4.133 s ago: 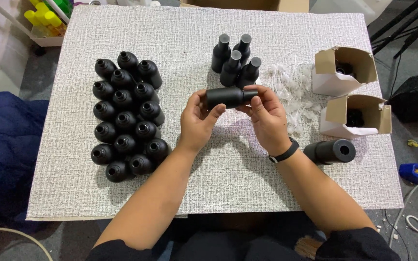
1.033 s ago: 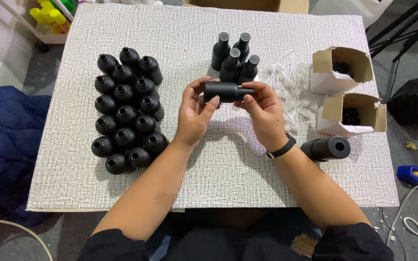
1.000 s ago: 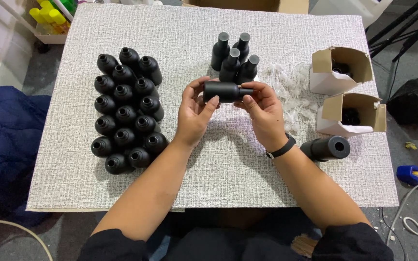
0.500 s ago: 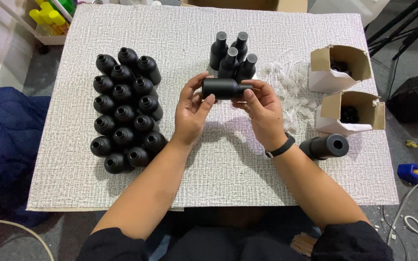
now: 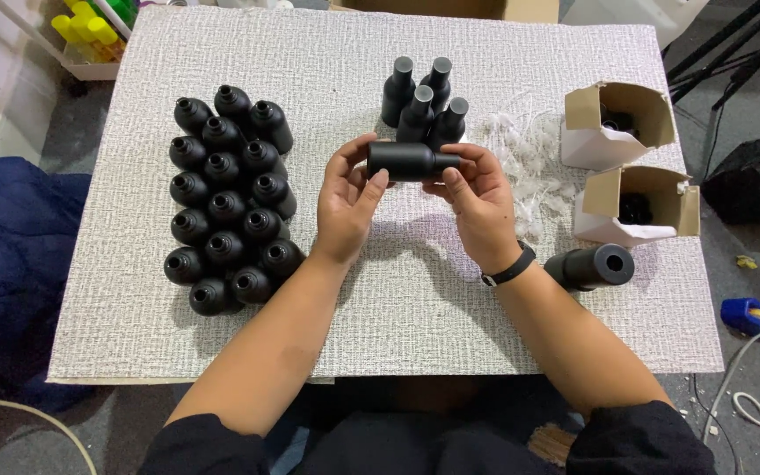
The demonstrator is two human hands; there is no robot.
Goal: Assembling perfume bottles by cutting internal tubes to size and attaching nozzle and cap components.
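Nearest the viewer, two bare forearms in dark sleeves reach up over the tabletop [image 5: 398, 290], which is covered in a pale, textured woven cloth. The right wrist wears a thin black band [image 5: 509, 266]. Both hands meet above the middle of the cloth, holding a matte black cylindrical bottle [image 5: 408, 162] on its side, clear of the surface. The left hand [image 5: 349, 200] has its grip wrapped round the bottle's wide base end, thumb underneath; the right hand [image 5: 477, 198] pinches the narrow capped neck between its fingertips. To the left stands a tight cluster of uncapped black bottles [image 5: 226, 198]. To the right lies a black tube [image 5: 593, 266] on its side, with two open white cardboard boxes [image 5: 635, 198] beyond it. Just behind the hands stand four capped black bottles [image 5: 422, 105], beside a loose heap of thin white plastic pieces [image 5: 525, 167].
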